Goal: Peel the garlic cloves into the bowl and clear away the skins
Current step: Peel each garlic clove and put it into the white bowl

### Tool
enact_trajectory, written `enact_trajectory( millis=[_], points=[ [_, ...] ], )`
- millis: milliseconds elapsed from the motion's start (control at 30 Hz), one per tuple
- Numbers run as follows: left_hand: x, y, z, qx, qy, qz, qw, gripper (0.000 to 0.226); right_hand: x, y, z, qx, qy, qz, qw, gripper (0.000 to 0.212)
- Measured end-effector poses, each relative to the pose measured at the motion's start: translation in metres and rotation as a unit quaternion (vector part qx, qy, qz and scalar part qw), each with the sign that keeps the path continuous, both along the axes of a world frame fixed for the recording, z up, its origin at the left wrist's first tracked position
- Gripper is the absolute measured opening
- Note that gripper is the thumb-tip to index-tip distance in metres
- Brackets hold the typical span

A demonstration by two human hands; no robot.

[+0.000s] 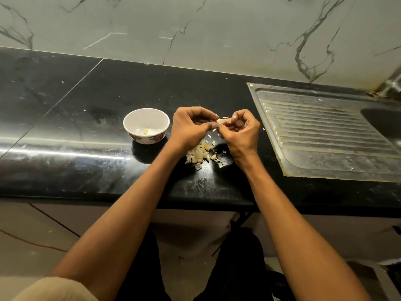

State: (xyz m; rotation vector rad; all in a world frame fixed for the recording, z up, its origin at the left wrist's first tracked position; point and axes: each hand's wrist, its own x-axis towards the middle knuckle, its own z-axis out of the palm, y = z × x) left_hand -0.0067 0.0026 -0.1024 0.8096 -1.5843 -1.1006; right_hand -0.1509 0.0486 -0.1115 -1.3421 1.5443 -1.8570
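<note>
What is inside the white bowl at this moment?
One small yellowish peeled clove lies on the bottom of the bowl. The rest of the inside shows bare white. The near inner wall is hidden by the rim, so anything lying against it cannot be seen.

The bench (pixel 86 118) is shiny black with white specks. The bowl (pixel 146 124) is white inside, with flowers painted outside, and holds one yellow clove (pixel 146 131). The pile of skins (pixel 200 154) is pale yellow. The wall (pixel 195 29) is white with grey veins.
</note>
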Motion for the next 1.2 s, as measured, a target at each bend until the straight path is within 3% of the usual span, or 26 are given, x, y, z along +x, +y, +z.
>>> enact_trajectory(
  millis=[267,433,767,900,1067,1200],
  points=[
    [-0.001,0.003,-0.002,-0.015,0.013,0.033,0.999,0.017,0.003,-0.001,-0.001,0.003,0.034,-0.003,0.999,0.039],
    [-0.001,0.006,-0.005,-0.07,-0.008,0.059,0.996,0.019,0.004,-0.001,-0.001,0.015,0.027,-0.003,1.0,0.039],
    [-0.002,0.008,-0.003,-0.115,0.01,0.047,0.992,0.022,0.006,0.006,0.008,0.017,-0.162,0.111,0.98,0.049],
    [-0.003,0.009,-0.001,-0.029,0.065,0.022,0.997,0.017,0.005,0.007,0.011,0.024,-0.193,0.117,0.974,0.046],
    [-0.002,0.006,-0.001,0.023,0.06,0.005,0.998,0.004,0.001,0.008,0.009,-0.004,-0.131,0.097,0.987,0.024],
    [-0.002,0.004,-0.002,0.037,0.029,0.022,0.999,0.004,0.003,0.009,0.004,-0.021,0.023,0.04,0.999,0.01]
  ],
)
